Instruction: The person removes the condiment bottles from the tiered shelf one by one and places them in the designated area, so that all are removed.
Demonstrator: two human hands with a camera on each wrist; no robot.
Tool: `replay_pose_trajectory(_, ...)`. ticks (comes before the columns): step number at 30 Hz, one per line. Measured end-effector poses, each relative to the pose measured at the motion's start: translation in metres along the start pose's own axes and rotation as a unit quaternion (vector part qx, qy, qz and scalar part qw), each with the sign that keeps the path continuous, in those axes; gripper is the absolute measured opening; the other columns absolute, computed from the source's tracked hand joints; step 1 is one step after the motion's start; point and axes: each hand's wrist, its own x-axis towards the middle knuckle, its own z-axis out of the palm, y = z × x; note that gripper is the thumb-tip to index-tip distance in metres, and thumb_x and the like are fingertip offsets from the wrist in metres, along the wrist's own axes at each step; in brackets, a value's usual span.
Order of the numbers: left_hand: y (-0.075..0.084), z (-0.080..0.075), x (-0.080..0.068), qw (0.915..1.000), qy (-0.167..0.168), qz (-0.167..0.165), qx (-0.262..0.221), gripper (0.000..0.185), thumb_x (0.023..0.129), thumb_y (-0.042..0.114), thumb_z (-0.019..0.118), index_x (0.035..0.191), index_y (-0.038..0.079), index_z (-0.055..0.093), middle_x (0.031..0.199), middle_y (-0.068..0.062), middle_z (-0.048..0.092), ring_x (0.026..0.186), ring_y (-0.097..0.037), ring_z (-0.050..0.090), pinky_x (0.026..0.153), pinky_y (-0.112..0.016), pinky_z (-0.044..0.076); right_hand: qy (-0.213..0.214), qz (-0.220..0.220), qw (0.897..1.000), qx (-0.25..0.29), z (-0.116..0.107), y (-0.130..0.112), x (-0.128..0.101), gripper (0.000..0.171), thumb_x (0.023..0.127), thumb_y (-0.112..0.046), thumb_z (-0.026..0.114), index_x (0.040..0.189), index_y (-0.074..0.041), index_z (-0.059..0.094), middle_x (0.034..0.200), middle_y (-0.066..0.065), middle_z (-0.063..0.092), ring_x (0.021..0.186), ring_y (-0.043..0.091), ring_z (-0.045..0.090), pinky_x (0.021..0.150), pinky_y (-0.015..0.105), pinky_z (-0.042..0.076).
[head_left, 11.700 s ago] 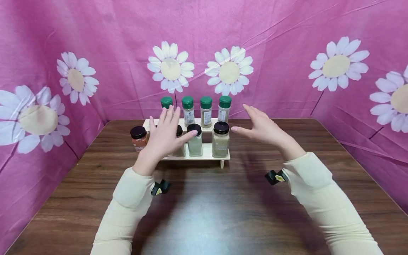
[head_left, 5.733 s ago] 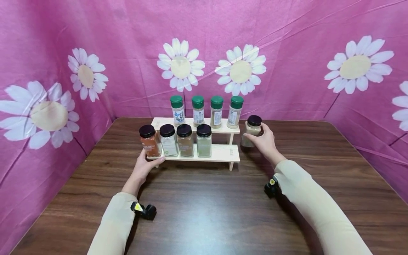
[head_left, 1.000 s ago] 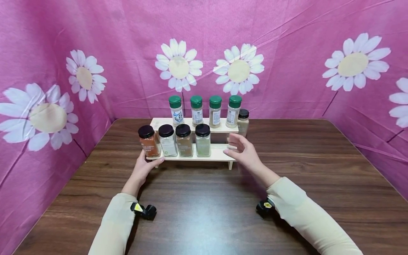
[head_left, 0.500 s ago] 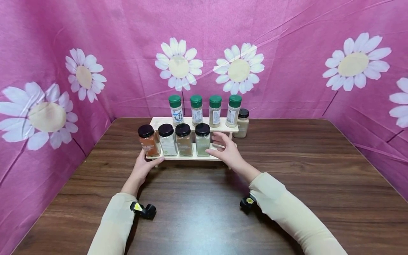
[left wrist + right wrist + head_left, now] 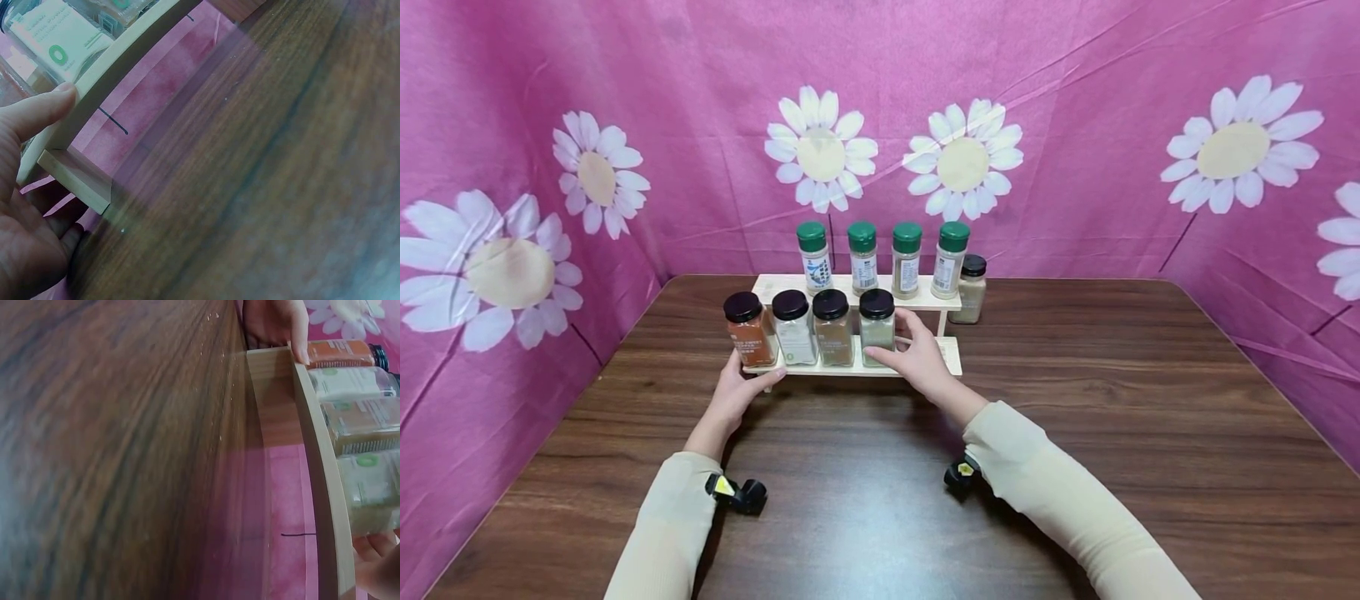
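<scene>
A two-tier wooden spice rack [image 5: 936, 357] stands on the table. On its lower tier is a row of black-lidded spice jars: an orange-red one [image 5: 748, 340], a white one [image 5: 797, 342], a brown one [image 5: 835, 342] and a pale green one [image 5: 877, 333]. My left hand [image 5: 735, 392] grips the rack's left end, its thumb along the front edge, as the left wrist view shows too. With thumb in front and fingers behind, my right hand [image 5: 923, 360] holds the pale green jar at its right side. Part of these fingers is hidden by the jar.
Several green-capped shakers [image 5: 907, 258] line the upper tier. A black-lidded beige jar [image 5: 970, 296] stands on the table [image 5: 880, 483] just behind the rack's right end. Pink cloth [image 5: 1075, 167] with daisies hangs around the table's back and sides.
Earlier, the beige jar went from the lower tier's right end to the table behind. Since then my right hand has moved left onto the pale green jar. My left hand stays put.
</scene>
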Motion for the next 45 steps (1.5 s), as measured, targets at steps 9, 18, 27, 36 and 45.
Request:
replay_pose_trajectory(9,0.000,0.000,-0.001,1.0000,0.001,-0.003,-0.003,0.068,0.074,0.007,0.066,0.130,0.005,0.027,0.126,-0.013,0.035,0.109,-0.020,0.034,0.088,-0.030,0.028,0.053,-0.001,0.998,-0.027,0.011,0.008,0.003,0.056,0.067,-0.007,0.074,0.115,0.000,0.044,0.105,0.014,0.053,0.095,0.025,0.048,0.082,0.038,0.038)
replay_pose_trajectory(18,0.001,0.001,-0.001,1.0000,0.002,-0.003,0.000,0.069,0.074,0.008,0.067,0.130,0.006,0.027,0.127,-0.013,0.035,0.110,-0.021,0.033,0.089,-0.032,0.027,0.095,-0.011,0.994,-0.058,0.018,0.012,0.001,0.058,0.066,-0.011,0.074,0.115,-0.002,0.044,0.103,0.013,0.054,0.094,0.024,0.049,0.079,0.034,0.040)
replay_pose_trajectory(27,0.000,0.000,-0.001,1.0000,0.005,-0.004,0.000,0.068,0.073,0.007,0.067,0.129,0.006,0.028,0.126,-0.013,0.035,0.110,-0.020,0.033,0.089,-0.031,0.026,0.123,-0.016,0.991,-0.056,0.021,0.013,0.001,0.056,0.065,-0.010,0.075,0.112,-0.001,0.048,0.099,0.013,0.056,0.091,0.024,0.051,0.075,0.032,0.043)
replay_pose_trajectory(36,0.001,0.002,-0.002,1.0000,0.004,-0.002,0.004,0.069,0.073,0.008,0.067,0.130,0.006,0.028,0.127,-0.014,0.035,0.111,-0.021,0.032,0.090,-0.033,0.026,0.140,-0.025,0.989,-0.035,0.022,0.014,0.000,0.053,0.064,-0.008,0.076,0.110,0.000,0.052,0.096,0.014,0.057,0.088,0.025,0.052,0.076,0.038,0.042)
replay_pose_trajectory(45,0.001,0.001,-0.002,1.0000,0.006,0.003,0.003,0.069,0.073,0.008,0.067,0.130,0.006,0.028,0.127,-0.013,0.035,0.111,-0.021,0.032,0.091,-0.034,0.025,0.130,-0.035,0.991,-0.027,0.020,0.011,-0.001,0.053,0.064,-0.007,0.075,0.111,0.000,0.053,0.098,0.014,0.058,0.088,0.026,0.052,0.074,0.037,0.043)
